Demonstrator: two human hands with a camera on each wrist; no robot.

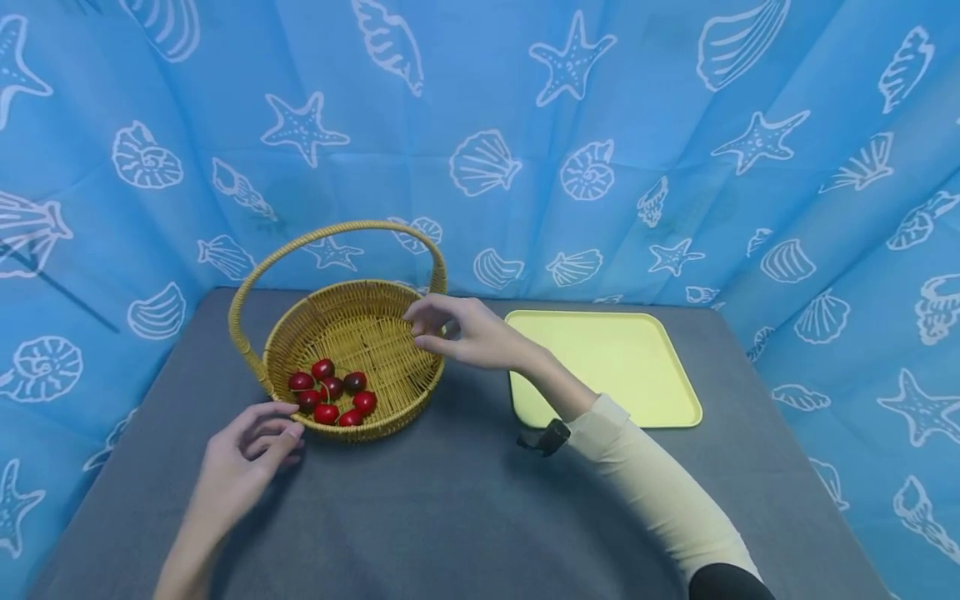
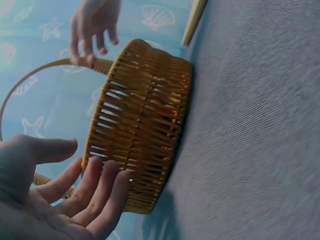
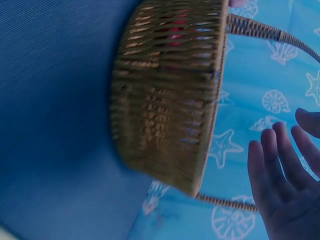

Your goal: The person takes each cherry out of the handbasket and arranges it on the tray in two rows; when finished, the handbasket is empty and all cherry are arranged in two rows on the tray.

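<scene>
A round wicker basket [image 1: 405,417] with a tall arched handle stands at the left of the table. Several dark red cherries [image 1: 364,402] lie together in its near left part. My left hand [image 1: 251,446] is at the near left rim, its fingertips right by the woven side and its thumb held apart, as the left wrist view shows. Over the right rim hovers my right hand [image 1: 468,332], fingers loosely bent. In the right wrist view this hand [image 3: 287,185] has its fingers spread, with nothing between them.
A yellow rectangular tray [image 1: 600,367] lies to the right of the basket, partly behind my right forearm. Grey cloth [image 1: 450,517] covers the table. A blue curtain [image 1: 510,225] with white shells and starfish hangs behind and along the sides.
</scene>
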